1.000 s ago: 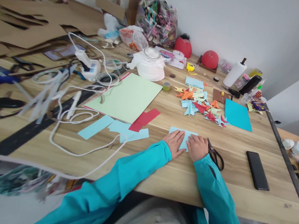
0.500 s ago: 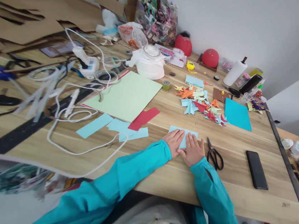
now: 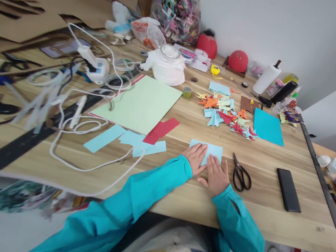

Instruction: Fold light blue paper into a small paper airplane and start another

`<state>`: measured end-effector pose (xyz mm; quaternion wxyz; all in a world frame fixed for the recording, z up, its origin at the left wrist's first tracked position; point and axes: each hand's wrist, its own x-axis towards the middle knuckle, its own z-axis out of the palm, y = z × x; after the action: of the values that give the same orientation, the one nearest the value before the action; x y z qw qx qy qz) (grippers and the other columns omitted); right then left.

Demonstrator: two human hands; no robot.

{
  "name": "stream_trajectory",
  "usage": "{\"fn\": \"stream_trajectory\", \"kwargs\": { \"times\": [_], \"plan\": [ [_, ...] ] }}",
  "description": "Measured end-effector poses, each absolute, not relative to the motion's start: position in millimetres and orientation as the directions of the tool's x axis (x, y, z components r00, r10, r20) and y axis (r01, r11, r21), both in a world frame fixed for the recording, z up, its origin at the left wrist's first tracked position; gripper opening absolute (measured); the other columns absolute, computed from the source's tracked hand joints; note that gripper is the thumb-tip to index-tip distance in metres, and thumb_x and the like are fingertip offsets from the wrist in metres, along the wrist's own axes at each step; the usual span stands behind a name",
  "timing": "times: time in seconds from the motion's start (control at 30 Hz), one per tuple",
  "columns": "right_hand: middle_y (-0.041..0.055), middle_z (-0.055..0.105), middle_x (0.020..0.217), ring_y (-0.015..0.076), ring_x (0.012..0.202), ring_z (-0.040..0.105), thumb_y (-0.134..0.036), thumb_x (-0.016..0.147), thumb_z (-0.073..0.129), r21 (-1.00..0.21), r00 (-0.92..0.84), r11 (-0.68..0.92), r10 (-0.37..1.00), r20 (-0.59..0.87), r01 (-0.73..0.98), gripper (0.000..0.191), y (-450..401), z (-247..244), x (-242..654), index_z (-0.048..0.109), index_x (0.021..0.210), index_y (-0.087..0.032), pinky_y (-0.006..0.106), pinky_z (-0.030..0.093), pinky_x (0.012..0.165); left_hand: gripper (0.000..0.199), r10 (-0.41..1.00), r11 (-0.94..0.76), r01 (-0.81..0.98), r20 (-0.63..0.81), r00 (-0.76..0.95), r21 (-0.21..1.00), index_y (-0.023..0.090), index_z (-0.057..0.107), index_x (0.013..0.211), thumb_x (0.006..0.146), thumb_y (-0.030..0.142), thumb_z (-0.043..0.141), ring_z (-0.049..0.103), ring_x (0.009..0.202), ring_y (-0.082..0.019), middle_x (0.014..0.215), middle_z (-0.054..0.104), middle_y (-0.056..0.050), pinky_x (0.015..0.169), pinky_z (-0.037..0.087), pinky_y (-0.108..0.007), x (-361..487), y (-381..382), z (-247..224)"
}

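Observation:
A light blue piece of paper (image 3: 213, 150) lies flat on the wooden table under both hands. My left hand (image 3: 195, 158) rests on its left part, palm down with the fingers stretched out. On the lower right part lies my right hand (image 3: 217, 174), also flat, its thumb apart from the fingers. Black scissors (image 3: 241, 178) lie just right of my right hand. Folded paper pieces (image 3: 214, 117) in blue, orange, red and yellow are heaped beyond the hands. The paper's lower edge is hidden by the hands.
Pale green sheets (image 3: 140, 103), red strips (image 3: 162, 130) and blue strips (image 3: 104, 138) lie to the left, near a white cable (image 3: 75, 168). A black phone (image 3: 288, 190) is at the right. A turquoise sheet (image 3: 268, 126) lies behind the scissors.
My right hand has slid slightly down towards the near table edge, uncovering more of the blue paper. My left hand stays on the paper almost unmoved.

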<state>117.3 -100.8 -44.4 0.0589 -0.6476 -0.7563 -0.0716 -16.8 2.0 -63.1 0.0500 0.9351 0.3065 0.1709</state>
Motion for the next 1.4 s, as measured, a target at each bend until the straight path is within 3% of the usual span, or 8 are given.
{"fn": "stream_trajectory", "kwargs": {
  "times": [0.23, 0.53, 0.7, 0.83, 1.03, 1.27, 1.4],
  "plan": [
    [0.0165, 0.034, 0.144, 0.0285, 0.134, 0.029, -0.063, 0.085, 0.022, 0.066, -0.157, 0.152, 0.984, 0.083, 0.986, 0.077, -119.9, -41.5, 131.5, 0.031, 0.139, -0.009, 0.051, 0.004, 0.109, 0.071, 0.592, -0.806, 0.547, 0.293, 0.75, 0.227, 0.001, 0.034, 0.135, 0.083, 0.05, 0.039, 0.032, 0.126, -0.032, 0.138, 0.039, -0.02, 0.104, 0.026, -0.042, -17.9, 1.3, -58.5],
    [0.0175, 0.04, 0.14, 0.0304, 0.13, 0.035, -0.062, 0.085, 0.029, 0.054, -0.077, 0.072, 0.993, 0.092, 0.996, 0.072, -126.4, -34.3, 126.0, 0.042, 0.134, -0.01, 0.052, 0.003, 0.11, 0.072, 0.586, -0.81, 0.545, 0.294, 0.755, 0.214, 0.001, 0.033, 0.135, 0.083, 0.05, 0.038, 0.031, 0.127, -0.033, 0.139, 0.038, -0.019, 0.105, 0.025, -0.043, -15.8, 5.1, -63.3],
    [0.0174, 0.035, 0.143, 0.0317, 0.131, 0.033, -0.06, 0.086, 0.028, 0.06, 0.015, -0.02, 0.997, 0.082, 0.998, 0.071, -100.8, -36.0, 126.8, 0.039, 0.135, -0.01, 0.055, 0.01, 0.107, 0.072, 0.553, -0.833, 0.519, 0.295, 0.779, 0.191, -0.001, 0.038, 0.132, 0.081, 0.051, 0.042, 0.034, 0.125, -0.034, 0.136, 0.042, -0.019, 0.106, 0.025, -0.041, -2.0, 26.5, -63.1],
    [0.0167, 0.034, 0.144, 0.0314, 0.133, 0.029, -0.057, 0.087, 0.03, 0.053, -0.007, 0.003, 0.997, 0.074, 0.999, 0.067, -82.3, -40.7, 128.6, 0.034, 0.138, -0.013, 0.055, 0.016, 0.105, 0.07, 0.552, -0.834, 0.518, 0.303, 0.777, 0.19, 0.0, 0.039, 0.131, 0.081, 0.049, 0.042, 0.034, 0.125, -0.034, 0.137, 0.041, -0.019, 0.106, 0.025, -0.042, 7.0, 39.3, -65.7],
    [0.0248, 0.029, 0.144, 0.0391, 0.134, 0.02, -0.066, 0.079, 0.037, 0.078, -0.046, 0.038, 0.993, 0.109, 0.996, 0.085, -82.8, -49.5, 125.0, 0.035, 0.136, -0.003, 0.054, 0.015, 0.105, 0.07, 0.551, -0.835, 0.515, 0.292, 0.782, 0.197, -0.001, 0.038, 0.132, 0.079, 0.045, 0.046, 0.032, 0.127, -0.034, 0.138, 0.039, -0.019, 0.106, 0.024, -0.043, 6.3, 39.8, -67.2],
    [0.02, 0.027, 0.146, 0.0448, 0.132, 0.021, -0.073, 0.069, 0.045, 0.062, -0.119, 0.112, 0.983, 0.137, 0.992, 0.086, -84.4, -46.1, 125.2, 0.033, 0.139, -0.024, 0.057, 0.016, 0.102, 0.06, 0.55, -0.834, 0.519, 0.233, 0.802, 0.184, 0.009, 0.036, 0.135, 0.083, 0.037, 0.043, 0.026, 0.133, -0.03, 0.143, 0.036, -0.013, 0.11, 0.015, -0.048, -13.6, 41.3, -60.1],
    [0.0199, 0.029, 0.145, 0.0452, 0.13, 0.024, -0.072, 0.071, 0.045, 0.055, -0.105, 0.099, 0.987, 0.121, 0.994, 0.082, -83.4, -41.6, 124.7, 0.033, 0.139, -0.027, 0.057, 0.017, 0.101, 0.056, 0.57, -0.822, 0.548, 0.225, 0.79, 0.155, 0.013, 0.039, 0.135, 0.086, 0.039, 0.038, 0.024, 0.135, -0.029, 0.145, 0.033, -0.01, 0.11, 0.012, -0.051, -31.2, 31.0, -52.1]
  ]
}}
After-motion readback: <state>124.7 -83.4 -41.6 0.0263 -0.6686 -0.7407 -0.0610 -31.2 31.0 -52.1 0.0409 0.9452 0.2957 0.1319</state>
